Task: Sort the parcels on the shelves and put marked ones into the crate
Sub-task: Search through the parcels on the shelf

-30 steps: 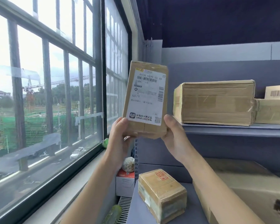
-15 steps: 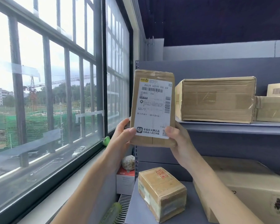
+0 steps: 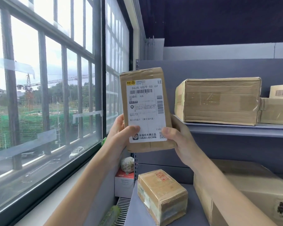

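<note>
Right of the hands, a big taped cardboard box [image 3: 219,100] sits on the grey metal shelf [image 3: 235,128]; below them lies a small tape-wrapped carton [image 3: 162,196]. Between the hands stands the parcel [image 3: 146,110], a flat brown cardboard oblong held upright, its smooth white label facing me. The left hand [image 3: 121,136] and right hand [image 3: 178,136] grip its lower corners, thumbs pressed on the label, fingers curled behind.

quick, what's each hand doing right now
Left hand: holding the labelled parcel at its lower left, thumb on the shipping label.
Right hand: holding the same parcel at its lower right, thumb on the label.
</note>
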### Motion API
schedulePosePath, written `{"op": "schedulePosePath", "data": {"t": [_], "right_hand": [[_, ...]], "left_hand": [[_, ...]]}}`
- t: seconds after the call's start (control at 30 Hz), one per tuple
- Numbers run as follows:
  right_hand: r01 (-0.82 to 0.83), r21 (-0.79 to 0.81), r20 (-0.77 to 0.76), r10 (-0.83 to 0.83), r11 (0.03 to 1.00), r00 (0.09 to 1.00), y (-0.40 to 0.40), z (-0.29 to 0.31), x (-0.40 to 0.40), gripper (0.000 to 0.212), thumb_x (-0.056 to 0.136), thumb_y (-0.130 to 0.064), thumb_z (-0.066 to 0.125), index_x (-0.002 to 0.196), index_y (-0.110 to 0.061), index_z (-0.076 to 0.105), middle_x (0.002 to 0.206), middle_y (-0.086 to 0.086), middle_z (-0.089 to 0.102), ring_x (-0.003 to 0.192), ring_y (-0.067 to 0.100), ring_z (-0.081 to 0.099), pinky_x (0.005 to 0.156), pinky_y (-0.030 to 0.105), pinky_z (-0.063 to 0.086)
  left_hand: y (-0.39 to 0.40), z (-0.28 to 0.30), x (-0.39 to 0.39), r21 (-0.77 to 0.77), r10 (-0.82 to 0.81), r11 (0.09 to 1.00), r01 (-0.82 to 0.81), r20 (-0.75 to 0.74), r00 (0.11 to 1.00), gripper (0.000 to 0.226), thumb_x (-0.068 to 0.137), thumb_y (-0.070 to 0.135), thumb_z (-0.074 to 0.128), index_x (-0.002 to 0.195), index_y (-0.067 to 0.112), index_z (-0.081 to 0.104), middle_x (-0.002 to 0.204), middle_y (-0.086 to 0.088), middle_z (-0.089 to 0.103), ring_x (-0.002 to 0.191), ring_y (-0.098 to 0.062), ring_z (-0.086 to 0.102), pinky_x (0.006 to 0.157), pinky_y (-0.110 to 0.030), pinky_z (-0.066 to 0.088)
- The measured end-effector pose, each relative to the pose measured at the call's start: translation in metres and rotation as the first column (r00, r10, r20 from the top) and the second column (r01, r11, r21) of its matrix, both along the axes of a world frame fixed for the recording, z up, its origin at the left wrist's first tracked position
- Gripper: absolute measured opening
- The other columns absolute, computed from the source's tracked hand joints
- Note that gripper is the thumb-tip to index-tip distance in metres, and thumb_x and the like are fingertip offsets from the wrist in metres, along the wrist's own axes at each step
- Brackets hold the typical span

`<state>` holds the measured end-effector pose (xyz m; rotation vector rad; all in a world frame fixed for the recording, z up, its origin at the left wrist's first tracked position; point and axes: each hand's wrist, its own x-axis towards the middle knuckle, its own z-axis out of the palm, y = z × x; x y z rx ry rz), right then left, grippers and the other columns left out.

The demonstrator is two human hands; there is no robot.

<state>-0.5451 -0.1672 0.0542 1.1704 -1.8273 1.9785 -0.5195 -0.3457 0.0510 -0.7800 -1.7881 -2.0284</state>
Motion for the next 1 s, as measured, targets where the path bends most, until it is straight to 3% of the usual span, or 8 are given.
{"op": "schedulePosePath", "data": {"t": [0.13,0.23,0.3,0.5,0.6,0.7,0.83,1.0], "right_hand": [[-0.018,-0.034,-0.001,0.018,0.999,1.0,-0.003,0.008,0.001,0.06,0.055,-0.041,0.063,0.113,-0.029,0.056,0.111,-0.001,0.068,0.101,0.017,0.065,0.075,0.024,0.054],[0.015,-0.112,0.027,-0.012,0.994,1.0,-0.006,0.013,0.002,0.062,0.054,-0.042,0.062,0.113,-0.024,0.058,0.112,0.004,0.068,0.1,0.017,0.065,0.078,0.025,0.054],[0.037,-0.165,0.07,-0.026,0.986,0.997,-0.009,0.016,0.001,0.062,0.057,-0.043,0.062,0.115,-0.02,0.059,0.114,0.005,0.067,0.102,0.019,0.064,0.081,0.031,0.053],[0.091,-0.104,0.231,-0.065,0.99,0.971,-0.006,0.031,-0.002,0.035,0.081,-0.062,0.044,0.094,-0.041,0.069,0.103,-0.007,0.071,0.098,0.018,0.063,0.081,0.036,0.047],[0.097,-0.057,0.233,-0.081,0.994,0.969,-0.003,0.038,-0.005,0.043,0.084,-0.065,0.034,0.088,-0.043,0.071,0.1,-0.01,0.072,0.093,0.011,0.065,0.081,0.032,0.048],[0.096,-0.085,0.155,-0.082,0.992,0.985,-0.002,0.039,-0.01,0.044,0.075,-0.067,0.039,0.089,-0.038,0.07,0.1,-0.014,0.071,0.092,0.0,0.065,0.078,0.024,0.047],[0.326,0.019,-0.056,-0.324,0.945,0.944,-0.006,0.041,-0.026,0.017,0.089,-0.042,0.051,0.092,-0.029,0.061,0.096,-0.019,0.065,0.094,0.0,0.06,0.076,0.011,0.045],[0.612,0.163,-0.111,-0.602,0.774,0.791,-0.011,0.047,-0.057,0.02,0.093,-0.017,0.045,0.107,-0.012,0.058,0.103,0.005,0.065,0.095,0.023,0.058,0.084,0.035,0.047]], "left_hand": [[-0.002,0.009,0.001,0.012,0.007,1.0,-0.007,-0.007,1.0,0.065,0.067,0.022,0.062,0.128,0.013,0.042,0.105,0.0,0.071,0.094,-0.017,0.068,0.067,-0.028,0.055],[-0.002,0.023,0.003,0.021,0.095,0.995,-0.094,-0.025,0.995,0.07,0.066,0.025,0.067,0.131,0.016,0.041,0.119,-0.007,0.064,0.103,-0.019,0.064,0.08,-0.034,0.052],[-0.002,0.031,0.005,0.02,0.142,0.99,-0.141,-0.09,0.986,0.07,0.065,0.027,0.077,0.127,0.02,0.045,0.123,-0.007,0.06,0.103,-0.015,0.064,0.077,-0.027,0.052],[0.007,0.024,0.004,-0.194,0.189,0.949,-0.248,-0.28,0.941,0.083,0.063,0.025,0.083,0.134,0.028,0.039,0.125,0.012,0.058,0.112,0.001,0.055,0.089,-0.018,0.049],[0.01,0.023,-0.006,-0.132,0.246,0.945,-0.299,-0.317,0.916,0.065,0.076,0.001,0.07,0.131,0.024,0.045,0.111,0.022,0.063,0.103,0.008,0.058,0.077,-0.01,0.049],[0.014,0.027,-0.017,-0.028,0.331,0.933,-0.36,-0.327,0.885,0.05,0.079,-0.002,0.065,0.117,0.029,0.054,0.1,0.021,0.067,0.096,0.005,0.061,0.072,-0.012,0.05],[0.02,0.048,-0.038,0.04,0.492,0.865,-0.5,-0.262,0.83,0.034,0.081,0.011,0.067,0.113,0.019,0.059,0.107,0.002,0.068,0.097,-0.01,0.064,0.079,-0.025,0.051],[0.02,0.064,-0.069,-0.214,0.505,0.813,-0.542,-0.206,0.838,0.033,0.087,0.012,0.06,0.119,0.017,0.057,0.106,0.0,0.065,0.095,-0.019,0.063,0.082,-0.032,0.052]]}}
